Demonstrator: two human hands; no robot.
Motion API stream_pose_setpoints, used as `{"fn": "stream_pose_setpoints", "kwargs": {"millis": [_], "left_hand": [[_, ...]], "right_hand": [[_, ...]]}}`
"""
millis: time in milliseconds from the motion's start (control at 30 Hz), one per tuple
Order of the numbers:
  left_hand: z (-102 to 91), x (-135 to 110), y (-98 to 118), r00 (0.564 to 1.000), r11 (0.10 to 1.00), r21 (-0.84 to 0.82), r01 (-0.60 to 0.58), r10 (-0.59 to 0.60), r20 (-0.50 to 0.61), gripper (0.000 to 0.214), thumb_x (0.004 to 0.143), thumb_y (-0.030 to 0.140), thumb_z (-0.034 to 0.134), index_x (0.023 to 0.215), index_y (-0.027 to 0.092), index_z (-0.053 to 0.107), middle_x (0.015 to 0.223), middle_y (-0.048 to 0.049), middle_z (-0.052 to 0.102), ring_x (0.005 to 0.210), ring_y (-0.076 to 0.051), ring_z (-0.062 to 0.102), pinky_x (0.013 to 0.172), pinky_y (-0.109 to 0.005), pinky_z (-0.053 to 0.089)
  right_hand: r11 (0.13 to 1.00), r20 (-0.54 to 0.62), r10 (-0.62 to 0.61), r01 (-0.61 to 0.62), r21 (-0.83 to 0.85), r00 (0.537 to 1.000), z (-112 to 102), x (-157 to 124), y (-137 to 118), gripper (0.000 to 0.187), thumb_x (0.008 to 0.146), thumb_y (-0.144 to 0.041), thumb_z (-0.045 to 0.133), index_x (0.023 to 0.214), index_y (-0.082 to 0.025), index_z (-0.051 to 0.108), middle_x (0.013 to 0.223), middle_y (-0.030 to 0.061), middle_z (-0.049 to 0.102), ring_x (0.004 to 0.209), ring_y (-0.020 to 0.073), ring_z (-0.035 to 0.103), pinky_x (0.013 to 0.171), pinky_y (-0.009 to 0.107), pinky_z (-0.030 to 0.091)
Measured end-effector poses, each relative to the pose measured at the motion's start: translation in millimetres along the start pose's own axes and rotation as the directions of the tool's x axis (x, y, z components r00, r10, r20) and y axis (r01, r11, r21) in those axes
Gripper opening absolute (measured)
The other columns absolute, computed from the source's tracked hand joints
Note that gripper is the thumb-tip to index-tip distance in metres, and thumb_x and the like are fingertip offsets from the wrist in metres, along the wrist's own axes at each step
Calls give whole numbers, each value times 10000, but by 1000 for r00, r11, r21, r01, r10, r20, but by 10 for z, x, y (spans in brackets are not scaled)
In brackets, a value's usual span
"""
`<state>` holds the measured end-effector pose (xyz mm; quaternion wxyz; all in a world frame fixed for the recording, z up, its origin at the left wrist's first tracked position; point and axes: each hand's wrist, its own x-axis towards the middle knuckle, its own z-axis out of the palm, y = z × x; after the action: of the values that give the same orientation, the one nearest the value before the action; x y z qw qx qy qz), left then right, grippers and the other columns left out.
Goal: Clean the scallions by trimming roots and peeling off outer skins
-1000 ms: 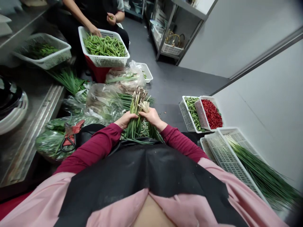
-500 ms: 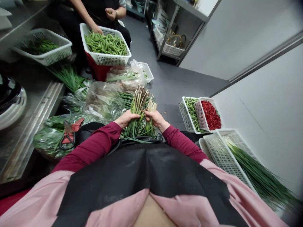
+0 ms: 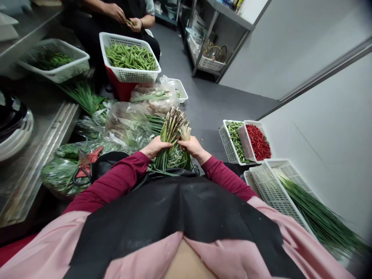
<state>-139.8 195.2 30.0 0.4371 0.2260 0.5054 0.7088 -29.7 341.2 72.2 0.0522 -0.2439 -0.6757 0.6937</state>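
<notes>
My left hand [image 3: 157, 147] is closed around a thick bunch of green onions [image 3: 171, 126], their brownish root ends pointing up and away from me. Beside it, my right hand [image 3: 193, 147] grips a smaller bunch with paler, cleaner white ends [image 3: 185, 133]. The two bunches touch, and their green leaves hang down toward my black apron [image 3: 180, 205]. Loose greens lie under and between my hands. The fingers of both hands are partly hidden behind the stalks.
Plastic bags of greens [image 3: 128, 124] lie to the left, with red-and-black scissors [image 3: 84, 166] on one. Ahead, a co-worker's hands [image 3: 128, 19] are above a basket of green peppers [image 3: 130, 75]. At right stand a basket of red chillies [image 3: 257, 141] and a basket of long green onions [image 3: 308, 197].
My right hand has shifted slightly, and its pale-ended bunch now leans against the left one. The co-worker's hand has lifted out of the pepper basket to meet the other hand.
</notes>
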Motion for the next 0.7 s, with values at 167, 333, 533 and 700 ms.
{"fn": "stream_pose_setpoints", "kwargs": {"millis": [167, 333, 533, 700], "left_hand": [[-100, -25, 21, 998, 995, 76, 62, -63, 11, 472, 509, 275, 824, 933, 122, 683, 880, -53, 688, 773, -195, 608, 743, -312, 472], [-118, -71, 46, 998, 989, 141, 54, -59, 31, 436, 506, 293, 811, 887, 130, 678, 873, -55, 677, 793, -202, 597, 738, -307, 471], [-129, -137, 119, 991, 982, 148, 117, -126, 52, 405, 478, 287, 818, 820, 129, 667, 758, -31, 653, 673, -170, 567, 635, -281, 456], [-155, -128, 151, 992, 988, 85, 129, -128, -18, 389, 469, 272, 823, 792, 131, 658, 696, -13, 640, 604, -147, 546, 588, -268, 438]], "right_hand": [[995, -292, -86, 70, -65, 952, -377, 85, -110, 198, 639, -255, 653, 786, -129, 617, 431, -67, 462, 383, 73, 414, 403, 212, 342], [957, -511, -268, 166, -237, 817, -992, 293, -349, 174, 681, -239, 603, 816, -131, 622, 492, -44, 484, 412, 74, 429, 412, 209, 362], [857, -619, -470, 157, -491, 629, -1596, 378, -584, 174, 731, -215, 552, 855, -118, 627, 572, 3, 553, 503, 100, 482, 493, 239, 391], [898, -321, -321, 178, -402, 891, -1172, 168, -285, 177, 645, -246, 694, 804, -172, 670, 657, 26, 624, 646, 155, 572, 563, 259, 446]]}}
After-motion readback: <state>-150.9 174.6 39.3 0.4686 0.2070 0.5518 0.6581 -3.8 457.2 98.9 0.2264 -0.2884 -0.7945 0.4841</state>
